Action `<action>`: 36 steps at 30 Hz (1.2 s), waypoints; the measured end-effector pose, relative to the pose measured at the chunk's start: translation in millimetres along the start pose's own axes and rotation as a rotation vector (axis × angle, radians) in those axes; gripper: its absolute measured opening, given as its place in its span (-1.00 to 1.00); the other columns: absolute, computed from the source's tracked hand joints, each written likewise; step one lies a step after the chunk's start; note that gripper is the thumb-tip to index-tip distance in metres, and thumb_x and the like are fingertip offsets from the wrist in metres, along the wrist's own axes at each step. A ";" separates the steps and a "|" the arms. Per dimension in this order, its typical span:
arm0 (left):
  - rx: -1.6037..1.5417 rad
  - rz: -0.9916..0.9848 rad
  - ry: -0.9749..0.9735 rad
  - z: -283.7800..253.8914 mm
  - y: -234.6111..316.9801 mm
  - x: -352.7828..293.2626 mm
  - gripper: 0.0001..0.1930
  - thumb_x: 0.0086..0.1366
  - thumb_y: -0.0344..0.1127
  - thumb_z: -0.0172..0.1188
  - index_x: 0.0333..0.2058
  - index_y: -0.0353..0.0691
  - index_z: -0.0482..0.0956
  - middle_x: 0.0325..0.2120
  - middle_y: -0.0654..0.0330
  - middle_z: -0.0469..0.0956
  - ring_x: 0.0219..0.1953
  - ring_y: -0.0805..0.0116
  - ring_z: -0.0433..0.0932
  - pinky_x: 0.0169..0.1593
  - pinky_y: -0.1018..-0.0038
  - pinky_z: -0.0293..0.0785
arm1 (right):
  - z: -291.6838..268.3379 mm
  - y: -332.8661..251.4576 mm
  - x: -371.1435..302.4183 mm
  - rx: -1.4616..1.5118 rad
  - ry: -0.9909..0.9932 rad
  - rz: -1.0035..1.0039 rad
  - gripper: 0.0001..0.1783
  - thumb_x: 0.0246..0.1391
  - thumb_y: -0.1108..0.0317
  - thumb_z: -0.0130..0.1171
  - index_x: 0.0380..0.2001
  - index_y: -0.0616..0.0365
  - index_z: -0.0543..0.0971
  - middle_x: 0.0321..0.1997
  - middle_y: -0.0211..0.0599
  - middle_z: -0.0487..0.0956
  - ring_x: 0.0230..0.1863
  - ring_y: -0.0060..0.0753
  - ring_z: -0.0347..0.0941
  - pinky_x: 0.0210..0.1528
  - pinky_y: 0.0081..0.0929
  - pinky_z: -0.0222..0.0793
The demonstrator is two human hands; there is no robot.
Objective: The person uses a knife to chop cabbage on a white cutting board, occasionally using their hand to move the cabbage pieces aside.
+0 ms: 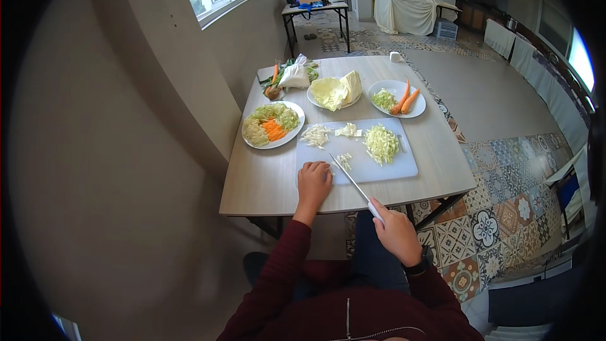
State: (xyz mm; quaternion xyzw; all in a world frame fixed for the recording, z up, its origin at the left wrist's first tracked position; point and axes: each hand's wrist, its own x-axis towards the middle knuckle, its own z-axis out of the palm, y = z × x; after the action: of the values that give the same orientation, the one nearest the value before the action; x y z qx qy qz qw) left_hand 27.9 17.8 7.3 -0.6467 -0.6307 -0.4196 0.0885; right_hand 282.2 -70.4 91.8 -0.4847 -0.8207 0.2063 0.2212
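Observation:
My right hand (398, 233) grips a kitchen knife (355, 185) by its white handle, blade slanting up and left with the tip over the board. Fingers curled together, my left hand (314, 183) presses on the near left part of the white cutting board (385, 173); whatever lies under the fingertips is hidden. Beside the blade is a small heap of pale cut strips (343, 160). Farther back on the board lie a pile of white strips (315, 134), some pale cut pieces (348, 131) and a larger mound of shredded cabbage (382, 144).
A plate of shredded vegetables (273, 129) with orange carrot stands left of the board. Behind are a plate of cabbage leaves (332, 93), a plate with carrots (404, 101) and a white bag (295, 76) among greens. A wall (189, 88) borders the table's left.

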 end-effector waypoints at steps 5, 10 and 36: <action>-0.006 -0.006 0.000 -0.7 3.8 1.3 -0.82 0.16 -0.35 0.24 -0.25 -0.15 0.68 -0.20 0.24 0.65 -0.09 0.18 0.53 -0.02 0.22 0.38 | 0.2 4.7 -4.2 0.015 0.025 -0.002 -0.44 0.19 0.32 0.12 0.28 0.02 0.40 -0.36 0.08 0.60 -0.31 0.17 0.55 -0.22 0.03 0.47; -0.026 -0.009 -0.034 -1.0 2.8 1.2 -0.82 0.18 -0.37 0.22 -0.23 -0.11 0.68 -0.18 0.24 0.64 -0.06 0.15 0.52 -0.01 0.22 0.38 | 9.4 9.1 -3.6 0.031 0.002 -0.014 -0.43 0.18 0.33 0.12 0.28 0.02 0.39 -0.35 0.04 0.61 -0.30 0.15 0.55 -0.22 0.02 0.47; 0.024 -0.121 0.020 -6.0 0.8 -2.1 -0.85 0.02 -0.32 0.28 -0.38 -0.13 0.58 -0.34 0.21 0.55 -0.11 0.15 0.46 0.05 0.20 0.26 | 4.7 3.0 -8.6 0.042 0.016 -0.050 -0.45 0.16 0.35 0.13 0.26 -0.04 0.43 -0.35 -0.02 0.61 -0.29 0.11 0.56 -0.22 -0.01 0.48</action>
State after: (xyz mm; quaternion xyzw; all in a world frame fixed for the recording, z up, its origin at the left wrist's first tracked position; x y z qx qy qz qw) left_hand 26.4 12.2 10.0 -0.6022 -0.6725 -0.4233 0.0771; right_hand 285.5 -77.3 84.9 -0.4609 -0.8262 0.2141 0.2432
